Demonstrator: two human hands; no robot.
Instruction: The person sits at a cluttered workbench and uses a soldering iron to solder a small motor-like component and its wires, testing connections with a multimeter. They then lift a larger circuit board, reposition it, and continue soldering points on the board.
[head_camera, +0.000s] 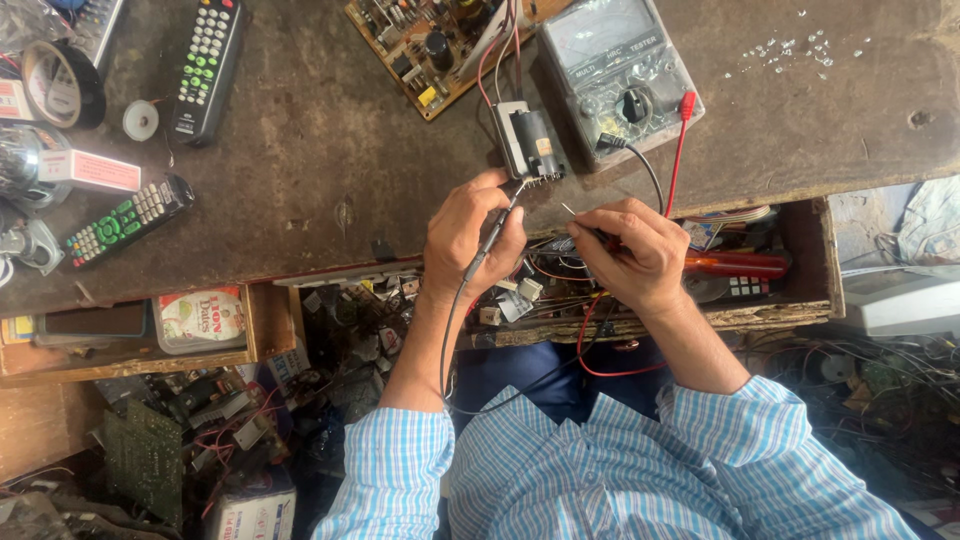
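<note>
Left hand (470, 235): closing around a slim black test probe (492, 235), tip touching the pins of the small black-and-white boxy transformer part (530, 142) lying on the worn wooden bench (300, 170).
Right hand (630, 250): gripping a red-handled probe (600, 238), metal tip pointing toward the same pins, seemingly just short of them.
Meter: the grey analogue tester (615, 65) is sitting just behind, leads trailing.
Risk: the tips could be slipping across close pins, bridging them; loose leads may be snagging in the open cluttered drawer (800, 300).
</note>
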